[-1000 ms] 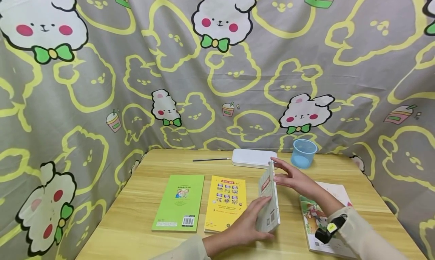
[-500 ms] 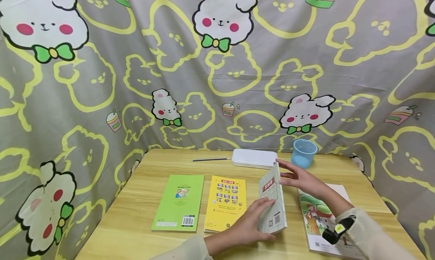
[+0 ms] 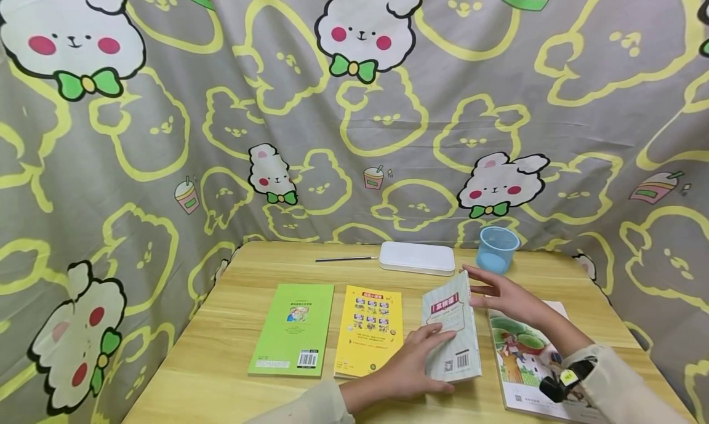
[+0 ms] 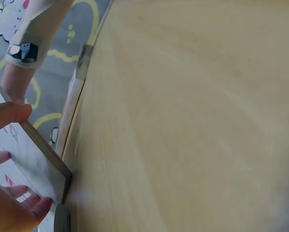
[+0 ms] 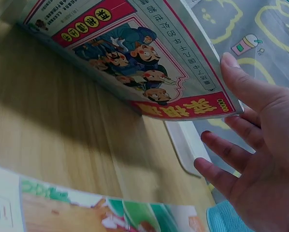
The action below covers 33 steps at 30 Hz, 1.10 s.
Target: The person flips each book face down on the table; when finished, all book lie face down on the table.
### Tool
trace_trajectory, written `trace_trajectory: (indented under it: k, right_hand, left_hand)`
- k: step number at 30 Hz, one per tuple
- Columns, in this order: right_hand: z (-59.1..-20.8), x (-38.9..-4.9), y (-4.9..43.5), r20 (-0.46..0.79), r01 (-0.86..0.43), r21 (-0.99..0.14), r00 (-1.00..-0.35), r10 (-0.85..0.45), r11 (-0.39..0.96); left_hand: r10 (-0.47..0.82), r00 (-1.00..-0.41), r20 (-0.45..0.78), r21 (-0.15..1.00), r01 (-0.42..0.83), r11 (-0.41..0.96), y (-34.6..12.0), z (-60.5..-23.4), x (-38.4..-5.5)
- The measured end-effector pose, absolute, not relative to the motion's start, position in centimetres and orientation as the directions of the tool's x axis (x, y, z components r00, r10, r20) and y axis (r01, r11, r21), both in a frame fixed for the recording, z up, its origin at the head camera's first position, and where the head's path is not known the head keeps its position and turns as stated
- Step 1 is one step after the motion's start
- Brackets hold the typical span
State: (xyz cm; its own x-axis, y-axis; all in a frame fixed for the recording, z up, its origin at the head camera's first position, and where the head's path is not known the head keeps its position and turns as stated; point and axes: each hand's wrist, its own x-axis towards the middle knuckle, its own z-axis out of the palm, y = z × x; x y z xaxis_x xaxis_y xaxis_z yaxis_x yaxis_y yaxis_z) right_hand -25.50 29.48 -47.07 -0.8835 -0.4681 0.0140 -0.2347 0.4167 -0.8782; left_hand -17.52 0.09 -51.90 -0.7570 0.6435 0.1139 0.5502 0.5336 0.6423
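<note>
A pale grey-green book (image 3: 451, 332) stands tilted over the table, its back cover turned up and left in the head view. My left hand (image 3: 407, 362) holds it from the left, fingertips on the back cover and thumb at the near edge. The left wrist view shows that thumb lying across the book's edge (image 4: 45, 150). At the far right corner is my right hand (image 3: 512, 298), fingers extended. In the right wrist view its thumb and forefinger touch the corner of the illustrated front cover (image 5: 135, 58), while the other fingertips are off it.
Left of the held book lie a yellow book (image 3: 368, 338) and a green book (image 3: 290, 344). An illustrated book (image 3: 517, 356) is under the right forearm. Along the back are a thin dark stick (image 3: 343, 260), a white case (image 3: 416, 257) and a blue cup (image 3: 497, 250).
The held book has shifted right and leaned over, so more of its back cover faces up. My right hand has moved right with its far corner; my left hand has followed slightly.
</note>
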Motion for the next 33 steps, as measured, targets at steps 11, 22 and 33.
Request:
trace_trajectory:
  k: [11, 22, 33]
  right_hand:
    - [-48.5, -25.1, 31.1, -0.011, -0.254, -0.83, -0.883, -0.47, 0.497]
    - [-49.9, -24.9, 31.8, 0.001, -0.283, -0.788, -0.889, -0.458, 0.547]
    - [-51.4, -25.4, 31.6, 0.035, -0.329, -0.7, -0.902, -0.43, 0.634]
  left_hand:
    - [0.648, -0.757, 0.088, 0.499, 0.596, 0.629, 0.9, -51.8, -17.4]
    - [0.644, -0.763, 0.065, 0.398, 0.611, 0.684, 1.4, -51.7, -17.5]
    - [0.646, -0.763, 0.028, 0.313, 0.621, 0.719, 1.5, -52.2, -17.9]
